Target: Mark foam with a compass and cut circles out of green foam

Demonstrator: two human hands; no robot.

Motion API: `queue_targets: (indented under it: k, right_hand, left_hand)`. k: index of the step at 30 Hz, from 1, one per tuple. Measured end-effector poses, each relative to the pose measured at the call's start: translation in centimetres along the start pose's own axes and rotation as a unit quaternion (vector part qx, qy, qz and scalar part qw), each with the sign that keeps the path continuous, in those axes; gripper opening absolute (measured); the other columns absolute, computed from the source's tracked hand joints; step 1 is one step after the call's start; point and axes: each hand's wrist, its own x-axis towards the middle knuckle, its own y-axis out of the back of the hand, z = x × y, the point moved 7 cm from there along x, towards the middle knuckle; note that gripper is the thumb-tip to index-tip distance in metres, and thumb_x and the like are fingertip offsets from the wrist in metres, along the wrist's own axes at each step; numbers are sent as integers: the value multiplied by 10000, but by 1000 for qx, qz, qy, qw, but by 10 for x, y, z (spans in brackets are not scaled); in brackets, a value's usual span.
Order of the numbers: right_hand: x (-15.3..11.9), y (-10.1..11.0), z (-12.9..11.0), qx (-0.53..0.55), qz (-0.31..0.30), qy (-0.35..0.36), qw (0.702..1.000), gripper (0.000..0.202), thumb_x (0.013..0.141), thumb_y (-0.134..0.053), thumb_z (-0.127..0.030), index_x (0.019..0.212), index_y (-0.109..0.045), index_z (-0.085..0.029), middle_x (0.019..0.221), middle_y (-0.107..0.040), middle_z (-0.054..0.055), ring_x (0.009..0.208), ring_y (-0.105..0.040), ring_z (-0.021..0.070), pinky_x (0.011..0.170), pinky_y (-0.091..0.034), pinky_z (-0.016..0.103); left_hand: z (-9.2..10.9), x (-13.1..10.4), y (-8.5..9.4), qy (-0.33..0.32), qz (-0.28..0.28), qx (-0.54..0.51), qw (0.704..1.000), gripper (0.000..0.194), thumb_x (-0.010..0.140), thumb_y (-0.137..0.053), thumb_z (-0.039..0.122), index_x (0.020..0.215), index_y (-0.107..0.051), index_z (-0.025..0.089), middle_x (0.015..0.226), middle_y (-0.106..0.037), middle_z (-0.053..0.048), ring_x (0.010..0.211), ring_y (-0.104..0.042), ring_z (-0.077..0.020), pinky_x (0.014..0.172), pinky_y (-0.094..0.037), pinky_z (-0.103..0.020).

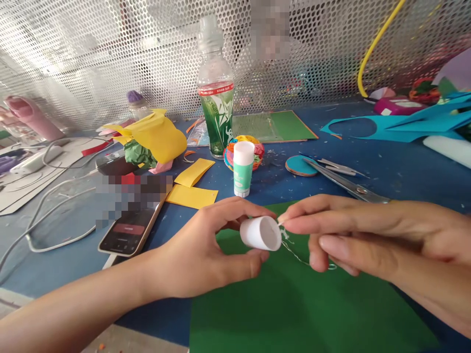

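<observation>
My left hand holds a small white cap between thumb and fingers, its hollow mouth turned to the right. Close to the cap's rim are the fingertips of my right hand, with the fingers drawn together and a whitish bit at their tips. A thin whitish thread hangs there, frayed near the cap and curling below my right fingers. Behind my left hand a glue stick with a pale green label stands upright. Under both hands lies a green sheet.
Scissors lie at right beside blue discs. A green-labelled bottle stands behind a multicoloured coil. Yellow strips, a phone and cables are at left. A perforated metal panel closes the back.
</observation>
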Motion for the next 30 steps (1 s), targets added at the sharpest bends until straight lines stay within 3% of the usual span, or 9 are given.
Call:
queue_targets:
  k: [5, 11, 17, 22, 30]
  right_hand:
    - [2, 0, 10, 89, -39, -50, 994, 171, 685, -682, -432, 784, -752, -310, 786, -710, 46, 588, -619, 168, 471, -512, 257]
    - [2, 2, 21, 80, -43, -65, 994, 191, 727, -658, -410, 843, -739, -282, 708, -682, 38, 645, -618, 182, 516, -501, 268]
    - [4, 5, 17, 57, -12, -49, 997, 207, 699, -683, -423, 837, -718, -272, 620, -626, 7, 557, -569, 144, 469, -481, 235]
    - [0, 9, 21, 3, 10, -39, 999, 243, 662, -722, -420, 865, -684, -293, 721, -658, -3, 547, -579, 132, 400, -447, 196]
    - [6, 4, 8, -89, -8, -25, 996, 207, 734, -649, -465, 864, -686, -309, 744, -700, -15, 654, -652, 172, 533, -525, 229]
  left_hand:
    - [2, 2, 2, -12, 8, 6, 1000, 310, 725, -660, 141, 1018, -560, 155, 936, -590, -9, 854, -552, -121, 789, -470, -227]
    - [4, 0, 4, -17, 21, 10, 1000, 310, 728, -657, 143, 1024, -563, 147, 942, -593, -23, 844, -556, -127, 786, -472, -246]
    - [8, -1, 6, -50, 43, 17, 998, 307, 733, -655, 137, 1026, -564, 160, 957, -594, -18, 884, -553, -130, 817, -458, -247]
    - [9, -1, 5, -56, 37, 16, 998, 309, 724, -658, 122, 1017, -567, 160, 936, -592, -16, 859, -554, -128, 801, -462, -249]
    - [10, 0, 7, -63, 40, 22, 997, 337, 708, -676, 117, 1024, -566, 157, 937, -595, -8, 845, -549, -113, 784, -454, -224]
